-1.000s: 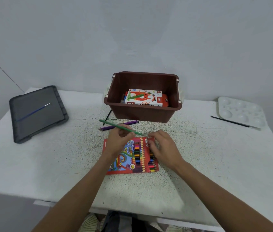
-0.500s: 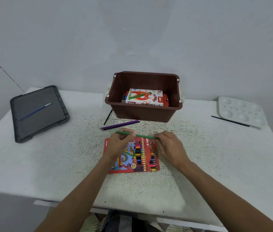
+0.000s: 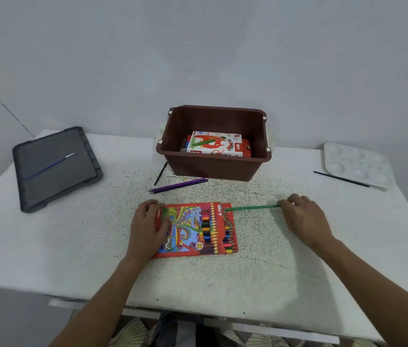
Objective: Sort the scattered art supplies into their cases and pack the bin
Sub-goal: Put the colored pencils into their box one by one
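Pencil [image 3: 252, 208], green, lay level with its tip at the top right corner of the red case [image 3: 197, 230] on the surface [image 3: 72, 246]; our right hand [image 3: 303, 219] pinched its far end between the fingers. Our left hand [image 3: 147, 226] pressed flat on the case's left edge, fingers together. Behind stood the bin [image 3: 213, 169], with two purple pencils [image 3: 179, 185] before it.

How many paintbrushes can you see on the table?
3 paintbrushes. A blue one lies on the grey lid at the left, a black one beside the white palette at the right, and a black one left of the brown bin. More may hide inside.
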